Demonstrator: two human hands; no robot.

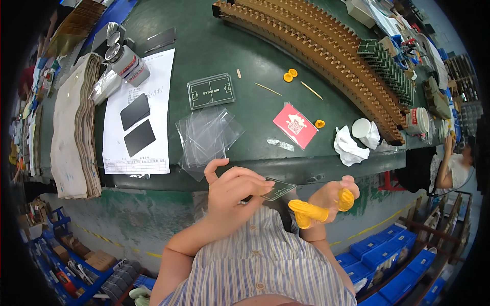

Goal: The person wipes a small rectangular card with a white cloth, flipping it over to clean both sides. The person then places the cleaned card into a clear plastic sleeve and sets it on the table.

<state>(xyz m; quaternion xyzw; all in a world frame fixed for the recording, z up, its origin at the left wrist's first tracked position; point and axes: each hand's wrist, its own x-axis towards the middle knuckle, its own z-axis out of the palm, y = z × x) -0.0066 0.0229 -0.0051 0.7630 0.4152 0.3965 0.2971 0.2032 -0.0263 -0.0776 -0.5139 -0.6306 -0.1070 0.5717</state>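
My left hand (236, 191) pinches a thin dark green card-like plate (282, 190) with white pitch-like lines, held tilted in front of the table's near edge. My right hand (329, 201) is just right of the plate, apparently apart from it. Yellow rubber finger cots (309, 212) cover some of its fingers, which are spread with nothing seen between them. Beyond my hands lie clear plastic sleeves (209, 133) and a similar green plate (211, 92) in clear wrapping. To their right are a red card (296, 126), a loose finger cot (320, 124) and crumpled white tissue (350, 146).
Long brown toothed racks (316, 46) run across the back right, with green plates (390, 71) standing in one. Wooden picks (268, 88) lie mid-table. On the left are a printed sheet (135, 107) with black cards, a metal can (127, 65) and a cloth stack (76, 127).
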